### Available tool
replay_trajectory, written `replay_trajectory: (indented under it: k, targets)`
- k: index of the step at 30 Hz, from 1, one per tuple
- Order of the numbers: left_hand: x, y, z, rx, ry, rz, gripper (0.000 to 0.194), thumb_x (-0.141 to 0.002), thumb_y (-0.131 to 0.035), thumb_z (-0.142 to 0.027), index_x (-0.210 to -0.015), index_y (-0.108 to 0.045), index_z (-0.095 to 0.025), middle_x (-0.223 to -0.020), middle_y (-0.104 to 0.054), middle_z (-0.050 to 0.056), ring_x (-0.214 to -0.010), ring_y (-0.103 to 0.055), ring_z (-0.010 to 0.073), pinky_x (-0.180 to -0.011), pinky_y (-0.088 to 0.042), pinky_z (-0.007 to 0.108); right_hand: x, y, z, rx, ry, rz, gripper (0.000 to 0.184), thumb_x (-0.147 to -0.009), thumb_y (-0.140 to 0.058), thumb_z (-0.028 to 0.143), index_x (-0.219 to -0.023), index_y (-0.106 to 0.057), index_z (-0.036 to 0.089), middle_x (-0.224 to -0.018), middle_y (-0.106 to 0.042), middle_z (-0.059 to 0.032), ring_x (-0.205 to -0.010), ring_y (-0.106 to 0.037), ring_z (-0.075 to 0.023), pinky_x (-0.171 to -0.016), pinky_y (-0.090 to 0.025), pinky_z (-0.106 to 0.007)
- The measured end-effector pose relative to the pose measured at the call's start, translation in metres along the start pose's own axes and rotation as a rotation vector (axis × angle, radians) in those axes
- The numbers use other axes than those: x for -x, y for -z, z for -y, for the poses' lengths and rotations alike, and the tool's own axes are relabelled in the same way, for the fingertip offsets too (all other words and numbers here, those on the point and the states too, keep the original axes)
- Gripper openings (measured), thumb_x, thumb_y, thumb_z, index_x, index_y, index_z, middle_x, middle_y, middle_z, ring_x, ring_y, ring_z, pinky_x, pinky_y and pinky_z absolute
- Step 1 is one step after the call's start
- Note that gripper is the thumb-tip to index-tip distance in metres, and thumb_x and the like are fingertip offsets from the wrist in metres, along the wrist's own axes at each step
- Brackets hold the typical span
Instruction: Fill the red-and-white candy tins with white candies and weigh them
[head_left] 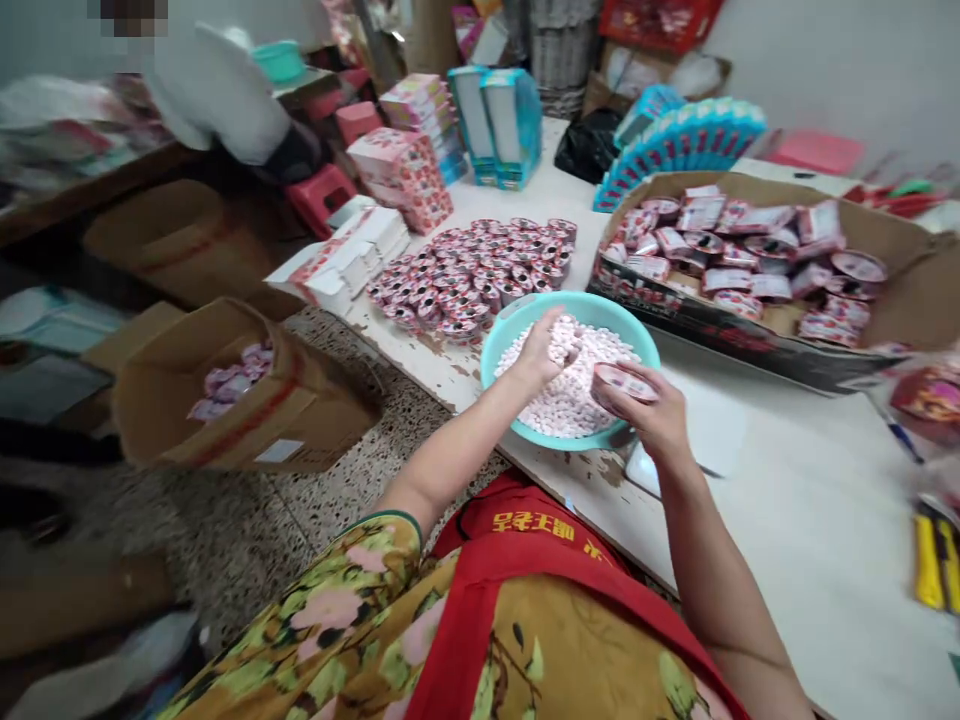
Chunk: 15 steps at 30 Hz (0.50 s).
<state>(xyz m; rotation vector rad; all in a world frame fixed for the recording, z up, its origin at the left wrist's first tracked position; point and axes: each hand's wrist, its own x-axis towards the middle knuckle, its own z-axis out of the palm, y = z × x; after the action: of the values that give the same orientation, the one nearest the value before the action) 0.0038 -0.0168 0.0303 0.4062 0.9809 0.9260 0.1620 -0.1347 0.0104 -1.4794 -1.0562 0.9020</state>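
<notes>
A turquoise plastic basin [491, 345] full of small pale pink pellets [585, 405], like candies, stands at the table edge before me. My left hand [541, 352] reaches into it, fingers curled around some pellets. In my right hand [660, 415], over the basin's right side, is a small oval tin [624, 386] with a pink and red printed band, tilted. The inside of that tin does not show clearly. Behind the basin, many similar tins [480, 270] stand packed together on the white table [780, 540].
A shallow cardboard box [750, 335] of such tins lies right of the basin. Blue display cartons [499, 125] and printed boxes [405, 170] stand farther back. On the floor at left is a carton [225, 400] with wrapped packs. A yellow cutter [928, 560] lies at far right.
</notes>
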Motion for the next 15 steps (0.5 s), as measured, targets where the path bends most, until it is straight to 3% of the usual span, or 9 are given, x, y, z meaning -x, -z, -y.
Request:
replay_trajectory:
  k: [3,6,11,15]
  targets:
    - [0.014,-0.015,-0.006,0.024,-0.080,0.092,0.043,-0.084,-0.070,-0.061,-0.094,-0.062,-0.019,-0.071,-0.061,0.000,-0.056,-0.056,0.0085,-0.051,-0.045,0.019,-0.007,-0.014,0.001,0.036,0.041,0.085,0.052,-0.064,-0.087,0.049,-0.106,-0.079,0.019,-0.103,-0.078,-0.0074,-0.094,-0.072,-0.0253,-0.093,-0.058,-0.043]
    - [0.023,-0.026,-0.005,0.010,-0.204,0.112,0.048,-0.083,-0.068,-0.065,-0.098,-0.063,-0.020,-0.069,-0.058,-0.001,-0.060,-0.057,0.0110,-0.057,-0.048,0.023,-0.011,-0.028,0.000,0.059,0.068,0.136,0.049,-0.068,-0.083,0.047,-0.108,-0.076,0.019,-0.102,-0.078,-0.0073,-0.095,-0.072,-0.0263,-0.094,-0.058,-0.044]
    - [0.005,-0.021,0.003,0.040,-0.196,-0.010,0.043,-0.086,-0.068,-0.060,-0.092,-0.060,-0.018,-0.068,-0.055,-0.001,-0.056,-0.051,0.0096,-0.054,-0.043,0.022,-0.021,-0.032,0.000,0.197,0.072,0.170,0.051,-0.065,-0.079,0.036,-0.111,-0.066,0.019,-0.103,-0.074,-0.0070,-0.086,-0.069,-0.0238,-0.085,-0.056,-0.040]
    - [-0.021,-0.008,0.014,0.207,-0.108,-0.112,0.030,-0.088,-0.067,-0.047,-0.092,-0.061,-0.018,-0.067,-0.058,-0.002,-0.057,-0.056,0.0119,-0.063,-0.052,0.026,-0.032,-0.029,0.002,0.300,0.090,0.115,0.040,-0.066,-0.078,0.038,-0.098,-0.064,0.020,-0.089,-0.070,-0.0043,-0.077,-0.063,-0.0213,-0.082,-0.054,-0.039]
